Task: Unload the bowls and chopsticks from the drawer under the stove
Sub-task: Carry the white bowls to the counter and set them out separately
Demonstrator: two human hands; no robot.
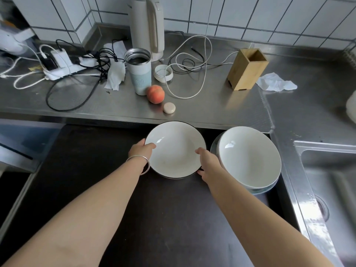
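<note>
A white bowl with a dark rim sits over the black stove top, held from both sides. My left hand grips its left rim with the thumb over the edge. My right hand grips its right rim the same way. To the right, a stack of white bowls rests tilted on the stove top's right edge. An empty wooden chopstick holder stands on the steel counter behind. No chopsticks or drawer are in view.
The steel counter carries a peach, a small round case, an open thermos cup with its lid, a kettle, tangled cables and a power strip, and tissues. A sink lies at right.
</note>
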